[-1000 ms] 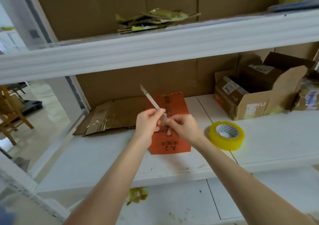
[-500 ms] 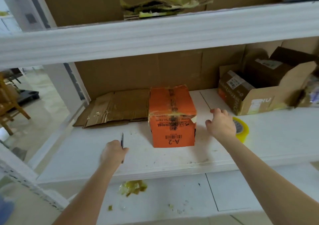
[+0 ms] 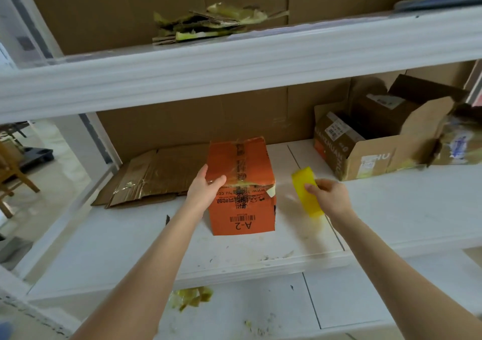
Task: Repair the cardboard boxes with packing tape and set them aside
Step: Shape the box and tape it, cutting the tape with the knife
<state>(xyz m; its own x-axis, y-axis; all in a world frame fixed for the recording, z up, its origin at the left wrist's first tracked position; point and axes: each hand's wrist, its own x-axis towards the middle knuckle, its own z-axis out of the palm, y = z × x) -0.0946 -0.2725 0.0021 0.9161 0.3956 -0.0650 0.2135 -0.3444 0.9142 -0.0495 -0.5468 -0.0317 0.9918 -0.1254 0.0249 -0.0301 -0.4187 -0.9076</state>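
**A:** On the middle shelf (image 3: pixel 130 235), toward its front edge: orange cardboard box (image 3: pixel 241 188), upright, with a barcode and "A-2" printed upside down on the near face.

**B:** Condition of the top?

**A:** Clear tape along the centre seam. Front top edge torn and ragged, with a small pale scrap sticking out near the right corner.

**B:** Left hand?

**A:** Left hand (image 3: pixel 206 187) flat against the box's upper left side. Fingers straight, thumb laid over the top edge. Pressing, not curled round anything.

**B:** And the right hand?

**A:** Right hand (image 3: pixel 330 196) just to the right of the box, raised off the shelf, clenched on a roll of yellow packing tape (image 3: pixel 306 192). Roll held on edge, blurred, near the box but not touching it. Faint glossy smear between roll and box, too blurred to tell whether a pulled strip.

**B:** Anything else on that shelf?

**A:** Flattened cardboard (image 3: pixel 154 175) lying left of the orange box, with shiny tape strips across it. Open brown cardboard box (image 3: pixel 365 144) well off to the right, flaps up, smaller boxes inside. Small dark pointed object (image 3: pixel 167 219) beside the left forearm, too little showing to name.

**B:** Above and below?

**A:** Pile of torn cardboard and tape scraps (image 3: pixel 216 24) on the upper shelf. Crumpled yellowish tape scraps (image 3: pixel 190 296) on the lower one.
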